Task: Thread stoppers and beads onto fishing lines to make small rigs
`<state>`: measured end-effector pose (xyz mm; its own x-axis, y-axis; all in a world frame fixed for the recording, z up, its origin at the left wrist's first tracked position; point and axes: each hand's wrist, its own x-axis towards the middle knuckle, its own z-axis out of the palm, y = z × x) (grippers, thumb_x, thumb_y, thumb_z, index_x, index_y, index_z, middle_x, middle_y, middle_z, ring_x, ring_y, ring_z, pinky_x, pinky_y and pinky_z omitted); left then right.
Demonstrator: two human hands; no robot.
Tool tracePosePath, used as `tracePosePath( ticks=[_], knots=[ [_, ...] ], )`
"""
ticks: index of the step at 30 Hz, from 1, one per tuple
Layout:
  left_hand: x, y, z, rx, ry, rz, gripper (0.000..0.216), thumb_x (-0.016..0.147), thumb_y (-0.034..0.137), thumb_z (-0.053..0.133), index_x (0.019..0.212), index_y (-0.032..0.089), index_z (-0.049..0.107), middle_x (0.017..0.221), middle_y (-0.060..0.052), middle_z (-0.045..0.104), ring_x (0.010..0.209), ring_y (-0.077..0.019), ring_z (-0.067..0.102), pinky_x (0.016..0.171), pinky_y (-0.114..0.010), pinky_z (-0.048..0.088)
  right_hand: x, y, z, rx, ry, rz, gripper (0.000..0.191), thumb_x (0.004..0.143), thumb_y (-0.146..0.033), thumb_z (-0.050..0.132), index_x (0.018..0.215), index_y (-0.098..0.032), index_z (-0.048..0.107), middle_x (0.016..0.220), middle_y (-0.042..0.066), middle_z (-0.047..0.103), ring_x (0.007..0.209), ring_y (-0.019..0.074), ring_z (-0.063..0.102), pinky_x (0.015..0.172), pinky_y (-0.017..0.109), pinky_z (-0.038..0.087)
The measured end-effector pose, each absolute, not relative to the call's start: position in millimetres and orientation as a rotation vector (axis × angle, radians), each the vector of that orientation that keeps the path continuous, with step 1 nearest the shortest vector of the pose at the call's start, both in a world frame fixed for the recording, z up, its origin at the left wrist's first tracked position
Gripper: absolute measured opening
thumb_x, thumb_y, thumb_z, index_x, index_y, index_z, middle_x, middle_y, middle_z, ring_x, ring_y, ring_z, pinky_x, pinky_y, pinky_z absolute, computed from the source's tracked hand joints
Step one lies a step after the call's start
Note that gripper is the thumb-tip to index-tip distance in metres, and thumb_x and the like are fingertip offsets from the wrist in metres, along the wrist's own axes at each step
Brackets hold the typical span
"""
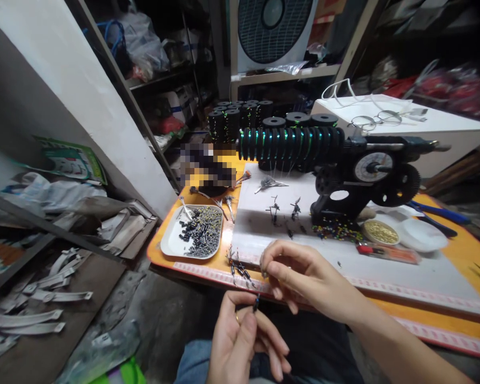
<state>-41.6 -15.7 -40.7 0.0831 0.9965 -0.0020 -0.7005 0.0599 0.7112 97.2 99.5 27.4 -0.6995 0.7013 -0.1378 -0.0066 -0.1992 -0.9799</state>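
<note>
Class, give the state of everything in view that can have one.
Left hand: shut on a slim dark piece
Right hand: fingers bent, hold unclear
White rectangular tray: partly filled
Small round dish: holding gold pieces
Round wire-framed glasses: lying on a white box
White square-framed fan: motion unclear

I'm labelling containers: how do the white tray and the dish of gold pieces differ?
The white tray is roughly rectangular, the dish round. The tray is larger than the dish. The tray holds mostly grey and black pieces, the dish gold pieces. Both contain many small pieces.
</note>
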Motion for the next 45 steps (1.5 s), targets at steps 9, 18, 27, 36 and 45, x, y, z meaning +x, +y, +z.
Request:
tracePosePath(
  ticks=[9, 18, 27, 36, 45],
  knots=[
    [-43, -17, -39, 0.688, 0.62, 1.415, 0.011, 0.102, 0.029, 0.039, 0.106, 0.021, 0.045, 0.077, -0.002, 0.076, 0.056, -0.0118, 0.071, 0.048, -0.015, 0.049, 96, 98, 15, -0.768, -1.517, 1.939, 0.028, 0.094, -0.046, 0.056, 0.091, -0.018, 0.049, 0.056, -0.005, 0.06, 0.038, 0.0018, 0.049, 0.038, 0.009, 0.034],
    [-43, -17, -36, 0.662, 0.625, 1.392, 0.012, 0.1, 0.032, 0.043, 0.105, 0.021, 0.045, 0.076, -0.002, 0.076, 0.055, -0.0119, 0.071, 0.05, -0.017, 0.051, 94, 95, 14, -0.711, -1.488, 1.98, 0.027, 0.097, -0.046, 0.05, 0.091, -0.019, 0.045, 0.057, -0.006, 0.06, 0.036, 0.0024, 0.047, 0.037, 0.01, 0.033],
    [-40, -16, -39, 0.665, 0.644, 1.391, 0.013, 0.1, 0.034, 0.044, 0.105, 0.021, 0.045, 0.074, -0.002, 0.076, 0.054, -0.0123, 0.071, 0.047, -0.016, 0.049, 92, 90, 15, -0.725, -1.532, 1.995, 0.029, 0.1, -0.05, 0.039, 0.092, -0.022, 0.04, 0.057, -0.009, 0.05, 0.034, 0.0028, 0.042, 0.035, 0.012, 0.032],
    [-33, -9, -44, 0.68, 0.945, 1.454, 0.029, 0.094, 0.045, 0.053, 0.108, 0.022, 0.044, 0.071, 0.0, 0.072, 0.045, -0.0106, 0.063, 0.056, -0.025, 0.054, 106, 147, 61, -1.039, -1.862, 1.142, 0.047, 0.1, -0.037, 0.042, 0.144, -0.022, 0.035, 0.083, 0.001, 0.058, 0.044, 0.006, 0.047, 0.037, 0.019, 0.039],
    [-52, -9, -30, 1.03, 1.502, 1.372, 0.037, 0.091, 0.033, 0.06, 0.125, 0.02, 0.055, 0.047, 0.006, 0.057, 0.038, -0.0095, 0.045, 0.043, -0.019, 0.036, 91, 179, 66, -0.961, -1.825, 1.309, 0.027, 0.094, -0.04, 0.054, 0.086, -0.015, 0.059, 0.057, -0.003, 0.054, 0.035, 0.0036, 0.04, 0.031, 0.015, 0.026]
  ],
)
